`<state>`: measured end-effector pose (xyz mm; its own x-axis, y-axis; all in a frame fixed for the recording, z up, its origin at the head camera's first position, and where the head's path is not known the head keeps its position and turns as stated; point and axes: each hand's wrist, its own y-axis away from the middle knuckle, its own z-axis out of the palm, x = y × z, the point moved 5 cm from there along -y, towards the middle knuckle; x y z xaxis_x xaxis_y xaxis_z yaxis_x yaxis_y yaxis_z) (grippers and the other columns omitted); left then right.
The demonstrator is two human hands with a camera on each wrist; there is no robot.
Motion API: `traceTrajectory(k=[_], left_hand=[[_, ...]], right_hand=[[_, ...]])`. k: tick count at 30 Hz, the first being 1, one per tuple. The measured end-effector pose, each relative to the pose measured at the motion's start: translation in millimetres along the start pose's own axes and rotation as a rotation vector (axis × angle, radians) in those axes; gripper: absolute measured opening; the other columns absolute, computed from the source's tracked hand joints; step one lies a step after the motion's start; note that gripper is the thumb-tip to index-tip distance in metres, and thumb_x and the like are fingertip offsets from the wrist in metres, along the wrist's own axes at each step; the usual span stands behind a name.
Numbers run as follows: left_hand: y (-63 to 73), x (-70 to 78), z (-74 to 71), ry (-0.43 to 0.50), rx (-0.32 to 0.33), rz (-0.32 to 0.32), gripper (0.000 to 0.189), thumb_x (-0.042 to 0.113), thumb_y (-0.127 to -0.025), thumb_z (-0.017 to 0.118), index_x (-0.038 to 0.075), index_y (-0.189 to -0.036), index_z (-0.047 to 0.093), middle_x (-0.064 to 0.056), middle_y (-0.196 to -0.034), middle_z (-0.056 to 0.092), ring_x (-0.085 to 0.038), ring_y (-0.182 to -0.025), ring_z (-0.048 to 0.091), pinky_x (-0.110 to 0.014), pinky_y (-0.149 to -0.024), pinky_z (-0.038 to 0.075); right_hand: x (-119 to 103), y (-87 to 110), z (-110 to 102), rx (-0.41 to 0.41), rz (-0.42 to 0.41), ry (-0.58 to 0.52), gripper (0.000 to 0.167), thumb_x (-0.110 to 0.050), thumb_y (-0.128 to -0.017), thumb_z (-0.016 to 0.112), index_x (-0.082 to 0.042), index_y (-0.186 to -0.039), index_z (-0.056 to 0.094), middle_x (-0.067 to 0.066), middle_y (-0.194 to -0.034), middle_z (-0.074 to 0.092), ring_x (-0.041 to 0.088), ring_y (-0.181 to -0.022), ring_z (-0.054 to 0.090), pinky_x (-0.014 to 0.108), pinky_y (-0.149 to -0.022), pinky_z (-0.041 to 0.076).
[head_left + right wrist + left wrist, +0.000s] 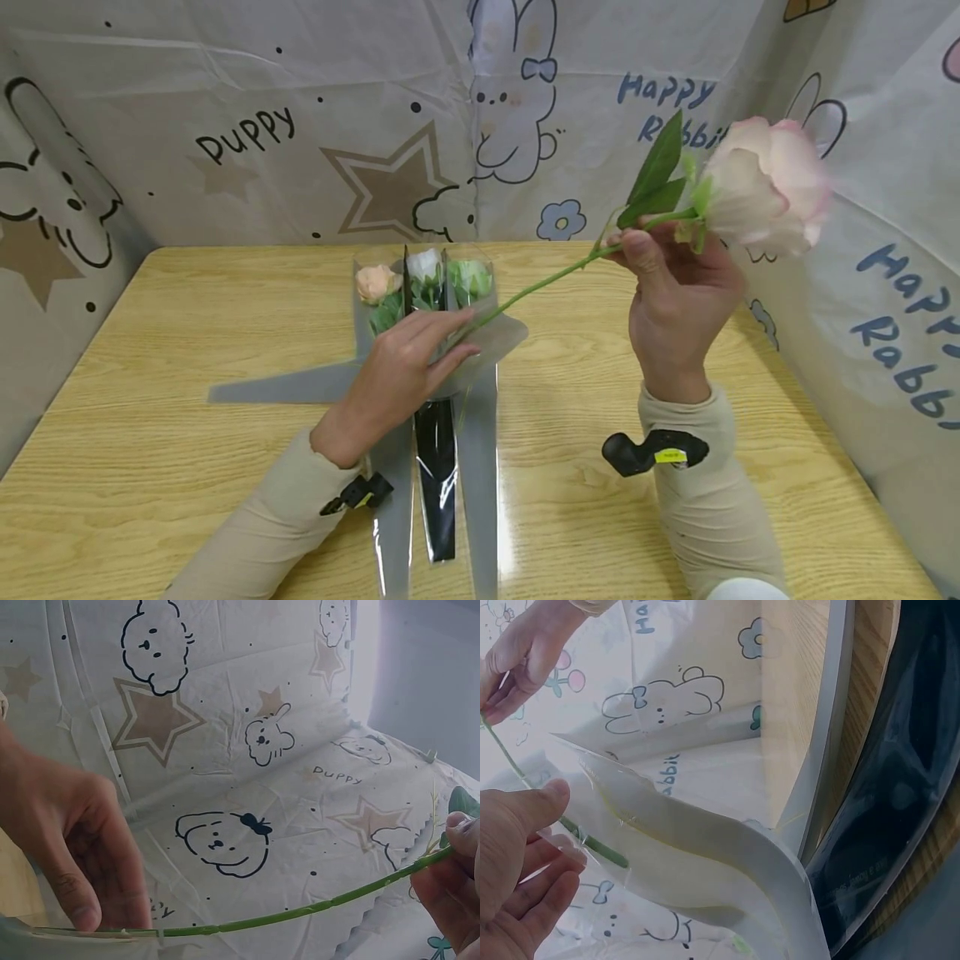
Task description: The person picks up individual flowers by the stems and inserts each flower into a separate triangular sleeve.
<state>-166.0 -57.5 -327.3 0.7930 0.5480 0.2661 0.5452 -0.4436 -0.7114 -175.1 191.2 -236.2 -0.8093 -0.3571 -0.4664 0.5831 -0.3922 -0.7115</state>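
A pale pink artificial rose (765, 187) with green leaves is held up on the right by my right hand (678, 308). Thumb and fingers pinch its green stem (540, 287) just below the bloom. The stem slants down to the left, its lower end within the wide mouth of a translucent grey flower sleeve (285, 386). My left hand (397, 367) grips that mouth, thumb on one side and fingers on the other, as the left wrist view shows around the stem end (604, 851). The sleeve's narrow end points left.
Beneath the hands lie three sleeved flowers side by side on the wooden table (150, 467): a peach one (375, 283), a white one (426, 271) in a black sleeve (437, 492), and a green one (471, 281). A printed cloth (420, 83) walls the table's back and sides.
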Motion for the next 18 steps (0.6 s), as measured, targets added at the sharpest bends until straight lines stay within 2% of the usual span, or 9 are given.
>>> traceTrajectory(k=[11, 18], left_hand=[[-1.4, 2.7, -2.4, -0.003, 0.019, 0.021, 0.043, 0.019, -0.088, 0.082, 0.001, -0.125, 0.071, -0.015, -0.113, 0.078, -0.027, -0.1, 0.076, -0.036, -0.083, 0.065], [-1.9, 4.9, -5.3, -0.006, 0.013, 0.014, 0.044, 0.02, -0.089, 0.081, 0.002, -0.128, 0.07, -0.015, -0.114, 0.078, -0.026, -0.101, 0.076, -0.036, -0.085, 0.065]], right_hand=[[6.4, 5.5, 4.1, -0.023, 0.025, 0.026, 0.014, 0.008, -0.08, 0.083, 0.006, -0.086, 0.071, 0.014, -0.082, 0.074, 0.024, -0.073, 0.078, 0.037, -0.073, 0.067], [10.7, 9.3, 6.4, -0.047, 0.031, 0.072, 0.016, 0.001, -0.079, 0.086, 0.002, -0.09, 0.074, 0.011, -0.082, 0.075, 0.02, -0.074, 0.079, 0.036, -0.073, 0.067]])
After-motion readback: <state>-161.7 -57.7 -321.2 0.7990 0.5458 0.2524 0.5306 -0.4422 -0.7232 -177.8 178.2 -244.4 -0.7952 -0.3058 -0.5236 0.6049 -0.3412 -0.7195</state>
